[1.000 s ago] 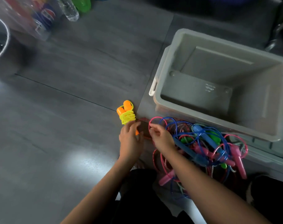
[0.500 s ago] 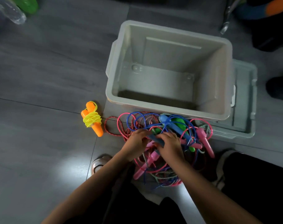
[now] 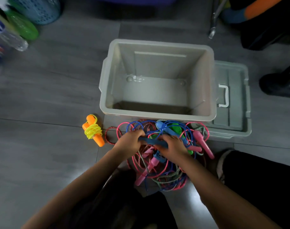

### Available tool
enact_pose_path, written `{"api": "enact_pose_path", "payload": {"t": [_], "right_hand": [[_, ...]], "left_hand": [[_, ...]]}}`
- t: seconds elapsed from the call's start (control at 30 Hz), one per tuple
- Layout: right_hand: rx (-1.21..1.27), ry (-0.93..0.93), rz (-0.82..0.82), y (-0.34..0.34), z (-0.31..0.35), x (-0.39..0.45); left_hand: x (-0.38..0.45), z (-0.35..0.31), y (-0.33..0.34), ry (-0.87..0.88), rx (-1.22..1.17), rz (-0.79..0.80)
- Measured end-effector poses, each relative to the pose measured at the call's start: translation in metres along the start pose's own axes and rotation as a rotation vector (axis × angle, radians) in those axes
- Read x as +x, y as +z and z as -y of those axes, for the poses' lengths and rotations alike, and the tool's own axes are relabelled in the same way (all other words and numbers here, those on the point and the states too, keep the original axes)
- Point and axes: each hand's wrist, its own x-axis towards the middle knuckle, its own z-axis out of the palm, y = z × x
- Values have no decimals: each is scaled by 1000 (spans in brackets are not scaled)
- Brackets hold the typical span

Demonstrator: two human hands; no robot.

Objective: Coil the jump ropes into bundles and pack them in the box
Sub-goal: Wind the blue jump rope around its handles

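Gripping one blue handle [image 3: 153,142]: left hand [image 3: 130,142] and right hand [image 3: 173,145], both curled around it. One yellow-corded, orange-handled bundle [image 3: 92,130] left of left hand; one empty grey box [image 3: 157,83] beyond.

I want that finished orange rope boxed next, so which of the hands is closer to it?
Left. The left hand sits just right of the orange-handled bundle, gripping a blue handle; the right hand is farther right, over the tangle.
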Motion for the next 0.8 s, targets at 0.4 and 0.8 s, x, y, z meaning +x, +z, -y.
{"api": "enact_pose_path", "payload": {"t": [0.4, 0.8], "right_hand": [[291, -120, 32, -166, 138, -65], [172, -234, -233, -338, 155, -172]], "left_hand": [[-85, -137, -164, 156, 406, 108], [-143, -264, -197, 177, -525, -459]]}}
